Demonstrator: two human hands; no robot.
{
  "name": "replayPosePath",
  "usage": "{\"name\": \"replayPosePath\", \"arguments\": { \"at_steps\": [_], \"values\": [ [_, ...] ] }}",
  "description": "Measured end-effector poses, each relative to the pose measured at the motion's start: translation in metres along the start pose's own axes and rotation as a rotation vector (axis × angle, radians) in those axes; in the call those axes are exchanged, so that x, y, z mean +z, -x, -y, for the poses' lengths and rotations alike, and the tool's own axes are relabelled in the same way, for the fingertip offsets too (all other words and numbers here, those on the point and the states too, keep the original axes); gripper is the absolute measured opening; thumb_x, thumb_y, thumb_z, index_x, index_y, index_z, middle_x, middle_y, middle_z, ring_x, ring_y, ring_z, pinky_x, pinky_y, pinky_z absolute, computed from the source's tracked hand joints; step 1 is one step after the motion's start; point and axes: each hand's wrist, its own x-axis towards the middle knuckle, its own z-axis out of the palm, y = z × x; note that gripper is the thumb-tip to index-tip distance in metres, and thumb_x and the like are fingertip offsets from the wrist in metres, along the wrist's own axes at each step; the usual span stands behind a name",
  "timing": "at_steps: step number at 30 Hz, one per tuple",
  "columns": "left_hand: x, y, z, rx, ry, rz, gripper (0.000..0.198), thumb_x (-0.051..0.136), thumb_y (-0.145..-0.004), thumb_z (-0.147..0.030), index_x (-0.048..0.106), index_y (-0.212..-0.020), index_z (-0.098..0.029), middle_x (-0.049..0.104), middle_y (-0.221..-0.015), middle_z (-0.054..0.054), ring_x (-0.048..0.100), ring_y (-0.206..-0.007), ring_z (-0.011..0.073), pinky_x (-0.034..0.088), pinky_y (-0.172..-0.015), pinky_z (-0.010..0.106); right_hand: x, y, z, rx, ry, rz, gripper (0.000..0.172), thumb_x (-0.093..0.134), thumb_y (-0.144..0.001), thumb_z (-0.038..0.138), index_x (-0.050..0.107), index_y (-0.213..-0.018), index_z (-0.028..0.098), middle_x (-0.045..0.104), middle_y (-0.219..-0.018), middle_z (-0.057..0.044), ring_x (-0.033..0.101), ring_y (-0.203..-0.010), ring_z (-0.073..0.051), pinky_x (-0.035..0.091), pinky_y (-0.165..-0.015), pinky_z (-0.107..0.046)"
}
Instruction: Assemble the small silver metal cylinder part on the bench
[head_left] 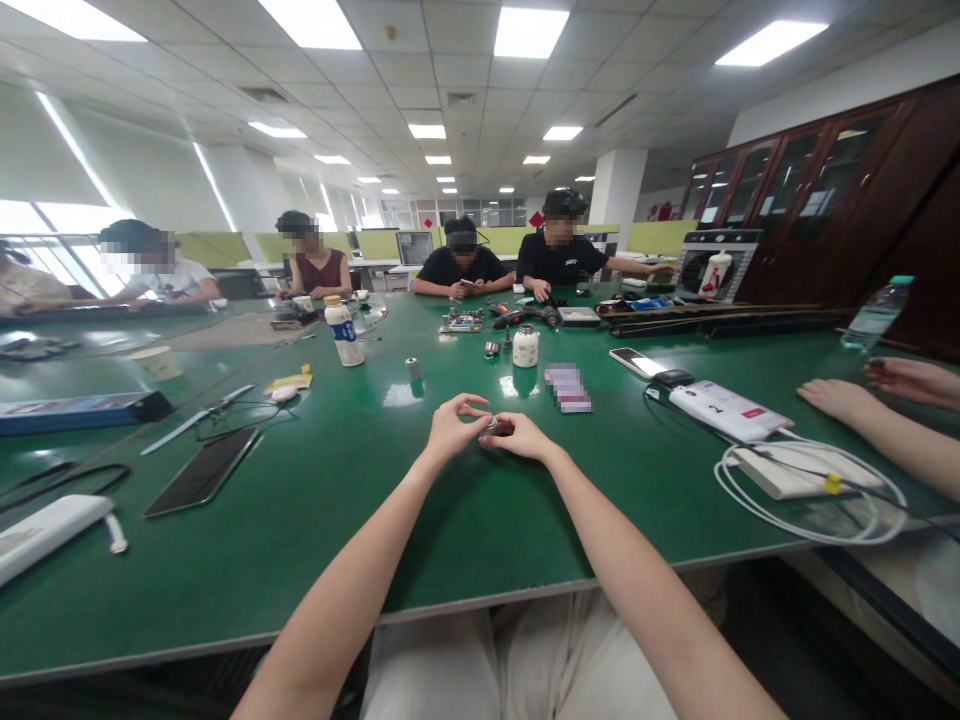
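Both my hands meet over the middle of the green table (315,520). My left hand (452,427) pinches thumb and fingers onto a small dark object (500,428), with its forefinger arched above it. My right hand (521,437) is closed round the other end of the same small object. The object is too small to name. A small white jar (526,346) and a tiny metal cylinder (413,368) stand beyond my hands.
A dark tablet (202,470) and a white power bank (45,528) lie at the left, a white bottle (344,332) behind. At the right lie a phone (634,361), white boxes with coiled cable (810,485) and another person's hands (840,398). Several people sit at the far side.
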Motion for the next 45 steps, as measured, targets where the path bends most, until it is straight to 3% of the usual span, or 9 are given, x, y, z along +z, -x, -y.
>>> {"name": "replayPosePath", "arguments": {
  "at_steps": [4,10,16,21,26,32,37,45],
  "values": [
    [0.004,0.002,-0.005,0.044,-0.037,-0.071,0.024,0.074,-0.07,-0.027,0.065,-0.092,-0.022,0.078,-0.075,0.001,0.075,-0.081,0.0228,0.055,-0.089,0.038,0.001,0.0,-0.001,0.022,0.01,-0.032,0.034,0.082,-0.067,0.039,0.068,-0.089,0.017,0.071,-0.082,-0.002,0.066,-0.078,-0.018,0.052,-0.075,-0.031],
    [-0.003,-0.003,0.004,0.016,-0.074,-0.309,0.019,0.073,-0.076,-0.033,0.062,-0.088,-0.024,0.078,-0.081,0.001,0.074,-0.088,0.023,0.051,-0.091,0.037,0.0,0.001,0.0,0.03,0.029,-0.055,0.039,0.085,-0.064,0.037,0.069,-0.094,0.017,0.073,-0.087,-0.004,0.068,-0.083,-0.019,0.053,-0.082,-0.033],
    [-0.011,-0.002,0.042,-0.096,-0.305,-0.061,0.015,0.078,-0.068,-0.025,0.066,-0.075,-0.025,0.077,-0.073,0.002,0.073,-0.086,0.0276,0.051,-0.084,0.04,-0.001,0.002,0.002,0.022,0.031,-0.03,0.039,0.084,-0.065,0.039,0.069,-0.094,0.016,0.073,-0.086,-0.004,0.067,-0.081,-0.018,0.053,-0.081,-0.032],
    [-0.005,-0.001,0.051,-0.051,-0.331,-0.097,0.017,0.078,-0.07,-0.026,0.068,-0.083,-0.025,0.078,-0.073,0.002,0.073,-0.089,0.0275,0.051,-0.084,0.04,0.0,0.002,0.002,0.026,0.047,-0.036,0.039,0.084,-0.066,0.038,0.069,-0.095,0.016,0.073,-0.088,-0.005,0.067,-0.081,-0.018,0.053,-0.08,-0.032],
    [-0.002,-0.001,0.048,-0.062,-0.294,-0.051,0.021,0.074,-0.075,-0.022,0.067,-0.095,-0.026,0.079,-0.083,0.002,0.072,-0.095,0.0262,0.05,-0.091,0.042,0.0,0.002,0.002,0.028,0.041,-0.047,0.039,0.084,-0.065,0.037,0.069,-0.094,0.015,0.073,-0.088,-0.005,0.068,-0.083,-0.019,0.053,-0.079,-0.032],
    [0.005,-0.002,0.027,0.12,-0.086,-0.288,0.019,0.069,-0.081,-0.024,0.061,-0.099,-0.023,0.076,-0.088,0.003,0.073,-0.088,0.0215,0.049,-0.094,0.04,0.0,0.001,-0.001,0.028,0.017,-0.042,0.038,0.084,-0.065,0.038,0.068,-0.092,0.016,0.073,-0.087,-0.004,0.068,-0.083,-0.019,0.053,-0.079,-0.032],
    [0.014,0.002,0.009,0.21,-0.129,-0.217,0.019,0.069,-0.077,-0.018,0.057,-0.091,-0.022,0.073,-0.082,0.002,0.072,-0.085,0.0223,0.05,-0.09,0.042,0.001,-0.001,-0.005,0.011,-0.01,-0.029,0.037,0.084,-0.064,0.039,0.067,-0.089,0.017,0.072,-0.084,-0.003,0.066,-0.08,-0.018,0.052,-0.076,-0.031],
    [0.014,0.006,0.006,0.205,-0.12,-0.217,0.026,0.073,-0.073,-0.022,0.054,-0.091,-0.023,0.072,-0.077,0.001,0.072,-0.083,0.0233,0.051,-0.084,0.039,0.001,-0.001,-0.006,0.0,0.033,-0.065,0.039,0.083,-0.064,0.042,0.067,-0.089,0.017,0.07,-0.08,-0.002,0.064,-0.076,-0.017,0.051,-0.073,-0.03]
  ]
}}
